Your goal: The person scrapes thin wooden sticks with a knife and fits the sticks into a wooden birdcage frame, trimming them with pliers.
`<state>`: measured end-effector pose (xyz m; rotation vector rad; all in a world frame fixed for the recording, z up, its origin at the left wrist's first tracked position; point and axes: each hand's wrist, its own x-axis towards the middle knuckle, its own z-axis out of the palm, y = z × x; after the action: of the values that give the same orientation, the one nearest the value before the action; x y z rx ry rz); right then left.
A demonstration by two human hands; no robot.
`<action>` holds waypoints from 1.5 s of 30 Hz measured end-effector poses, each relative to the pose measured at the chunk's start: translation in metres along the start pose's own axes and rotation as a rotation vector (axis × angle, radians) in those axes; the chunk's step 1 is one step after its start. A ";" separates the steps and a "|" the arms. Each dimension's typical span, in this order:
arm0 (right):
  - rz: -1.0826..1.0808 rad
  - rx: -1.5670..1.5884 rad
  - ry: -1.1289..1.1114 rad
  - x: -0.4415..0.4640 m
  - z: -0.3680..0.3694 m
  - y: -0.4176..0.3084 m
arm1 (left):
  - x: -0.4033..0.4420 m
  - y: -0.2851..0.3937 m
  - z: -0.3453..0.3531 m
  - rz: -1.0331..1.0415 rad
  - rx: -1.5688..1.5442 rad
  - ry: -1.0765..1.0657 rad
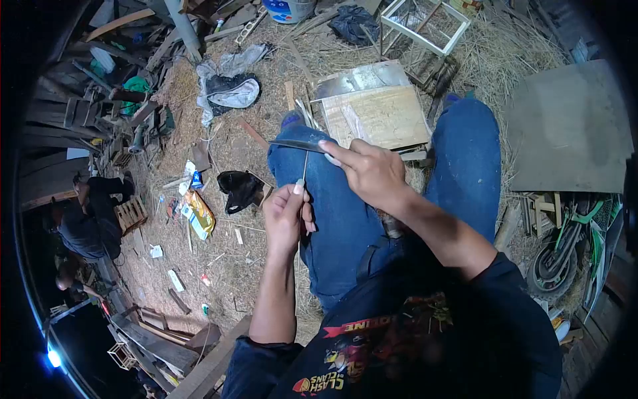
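Note:
A knife (297, 143) with a dark blade is held in my right hand (374, 171), its blade pointing left above my knee. Most of its handle is hidden by my fingers. Between the thumb and fingers of my left hand (286, 216) is a thin stick (306, 165), standing up toward the blade. The stick's upper end meets or passes just beside the knife's edge; I cannot tell which. Both hands are over my leg in blue jeans (342, 226).
Wooden boards (375, 116) lie between my feet. Straw and shavings cover the ground. To the left are a black bag (239, 191) and a yellow packet (199, 214). A person (86, 223) sits at far left. A motorcycle (565, 256) and a large panel (565, 126) stand right.

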<state>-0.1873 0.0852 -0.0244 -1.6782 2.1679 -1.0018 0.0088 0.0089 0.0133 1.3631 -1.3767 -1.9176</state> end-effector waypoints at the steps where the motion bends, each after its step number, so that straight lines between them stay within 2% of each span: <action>1: -0.007 -0.009 -0.025 -0.004 -0.004 -0.003 | 0.000 -0.003 -0.001 0.014 -0.005 -0.016; 18: -0.030 -0.027 -0.040 0.003 0.002 0.010 | 0.001 -0.004 0.003 0.026 -0.006 -0.004; 21: -0.049 -0.028 -0.030 0.008 0.000 0.013 | 0.005 -0.001 0.003 0.050 0.000 -0.013; 23: -0.144 -0.031 0.013 0.005 0.000 0.010 | 0.006 -0.002 0.004 0.063 -0.023 -0.017; 27: 0.020 -0.086 -0.050 0.017 -0.003 0.013 | 0.007 0.002 0.003 0.014 -0.002 -0.015; 29: -0.079 -0.049 -0.051 0.008 -0.007 0.008 | 0.010 0.003 0.000 0.006 -0.003 -0.025; 30: -0.148 -0.039 0.038 0.006 -0.004 0.008 | 0.010 0.002 -0.001 -0.002 -0.006 -0.029; 34: -0.049 -0.048 0.033 0.014 -0.006 0.013 | 0.012 0.003 -0.002 -0.010 0.012 -0.046; 36: -0.159 -0.028 -0.018 0.009 -0.016 0.005 | 0.013 0.005 -0.001 0.014 0.034 -0.063; 39: -0.099 -0.102 -0.037 0.018 -0.009 0.012 | 0.016 0.004 -0.001 0.002 -0.004 -0.070; 41: -0.132 -0.133 0.035 0.021 -0.008 0.018 | 0.016 0.002 -0.002 0.004 -0.025 -0.077; 43: -0.158 -0.079 -0.091 0.015 -0.014 0.010 | 0.019 0.002 -0.003 0.014 -0.047 -0.087; 45: -0.221 -0.022 -0.037 0.016 -0.011 0.012 | 0.021 0.001 -0.006 -0.012 -0.063 -0.096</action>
<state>-0.2079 0.0766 -0.0198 -1.9640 2.0098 -0.9941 0.0047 -0.0100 0.0039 1.2684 -1.3427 -2.0402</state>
